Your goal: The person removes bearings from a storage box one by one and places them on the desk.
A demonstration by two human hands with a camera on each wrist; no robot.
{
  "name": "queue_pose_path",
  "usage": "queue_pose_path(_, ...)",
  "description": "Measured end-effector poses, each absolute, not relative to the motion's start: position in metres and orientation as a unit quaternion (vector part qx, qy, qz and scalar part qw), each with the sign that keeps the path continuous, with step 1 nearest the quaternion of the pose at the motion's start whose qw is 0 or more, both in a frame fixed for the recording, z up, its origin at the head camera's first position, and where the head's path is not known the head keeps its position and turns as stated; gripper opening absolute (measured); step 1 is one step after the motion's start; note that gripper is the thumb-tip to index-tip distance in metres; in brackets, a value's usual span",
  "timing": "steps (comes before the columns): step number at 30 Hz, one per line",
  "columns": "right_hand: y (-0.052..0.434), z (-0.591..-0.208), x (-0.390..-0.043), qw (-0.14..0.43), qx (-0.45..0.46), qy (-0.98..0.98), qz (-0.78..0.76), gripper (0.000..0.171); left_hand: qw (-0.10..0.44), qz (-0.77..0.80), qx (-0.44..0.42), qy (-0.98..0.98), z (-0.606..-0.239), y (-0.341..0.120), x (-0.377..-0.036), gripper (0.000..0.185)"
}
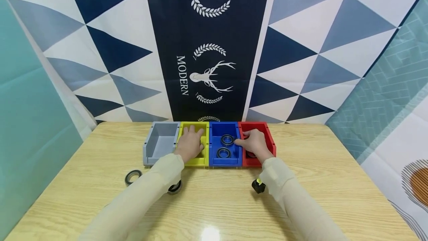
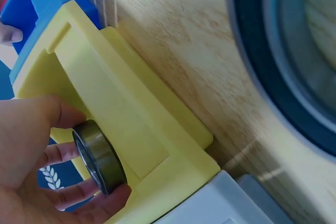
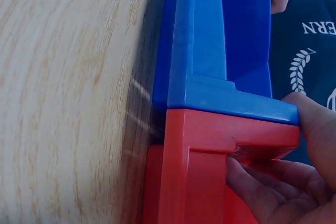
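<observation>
pale wood-grain tabletop (image 1: 214, 203) fills the lower frame. at centre we log four plastic box-shaped bins abreast, probably for easy sorting: grey bin (image 1: 163, 142), yellow bin (image 1: 198, 162), blue bin (image 1: 223, 162), red bin (image 1: 256, 125). right hand (image 1: 255, 142) reaches into red; we can't tell if it holds anything. left hand (image 1: 189, 142), at yellow, grips a dark metal ring bearing (image 2: 105, 156) by its rim, presumably for control. two black ring bearings (image 1: 227, 144) lie in blue; two loose ring bearings (image 1: 127, 180) sit lower left.
</observation>
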State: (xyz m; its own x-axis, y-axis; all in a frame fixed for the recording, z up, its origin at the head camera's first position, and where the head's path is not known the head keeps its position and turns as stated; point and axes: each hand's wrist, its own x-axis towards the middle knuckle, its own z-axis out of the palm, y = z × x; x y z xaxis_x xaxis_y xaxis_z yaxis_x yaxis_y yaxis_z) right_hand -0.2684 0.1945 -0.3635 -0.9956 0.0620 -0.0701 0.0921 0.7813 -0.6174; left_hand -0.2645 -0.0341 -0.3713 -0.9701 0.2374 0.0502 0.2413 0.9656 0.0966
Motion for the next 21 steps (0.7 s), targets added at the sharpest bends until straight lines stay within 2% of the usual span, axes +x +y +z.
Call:
queue_pose_path(9,0.192,-0.364,-0.268,0.018,0.037,0.944,-0.328,0.037,0.032,-0.07,-0.136,-0.988,-0.365,-0.039,-0.251,0.047)
queue_pose_path(21,0.194,-0.364,-0.267,0.025,0.051,0.943,-0.329,0.049,0.036,-0.087,-0.152,-0.984,-0.357,-0.042,-0.237,0.045)
